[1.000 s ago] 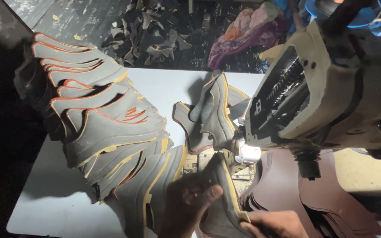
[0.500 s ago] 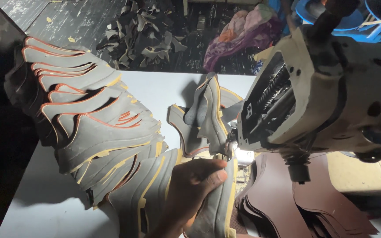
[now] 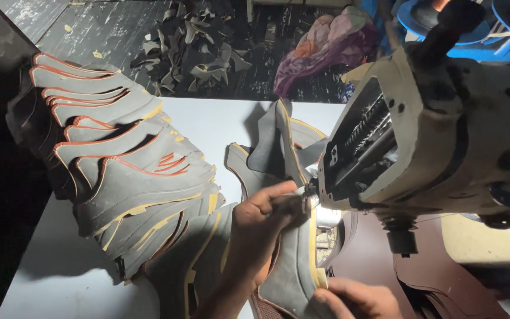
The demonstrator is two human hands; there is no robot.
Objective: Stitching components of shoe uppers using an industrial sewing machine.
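My left hand (image 3: 264, 221) presses on a grey shoe upper piece with yellow trim (image 3: 293, 269), its fingertips right at the needle area of the beige sewing machine (image 3: 438, 130). My right hand (image 3: 358, 298) grips the near end of the same piece at the bottom edge of the view. The piece runs lengthwise under the machine head, lit by a small lamp. Behind the needle, sewn grey pieces (image 3: 278, 147) stand bunched and upright on the white table (image 3: 72, 272).
A long fanned stack of grey uppers with orange and yellow edging (image 3: 125, 171) covers the table's left half. Brown leather pieces (image 3: 438, 283) lie under the machine at right. Dark scraps (image 3: 190, 47) and a purple cloth bundle (image 3: 326, 41) lie on the floor beyond.
My left hand has slid forward along the grey piece up to the needle. The right hand stays at the near end. The view has shifted slightly.
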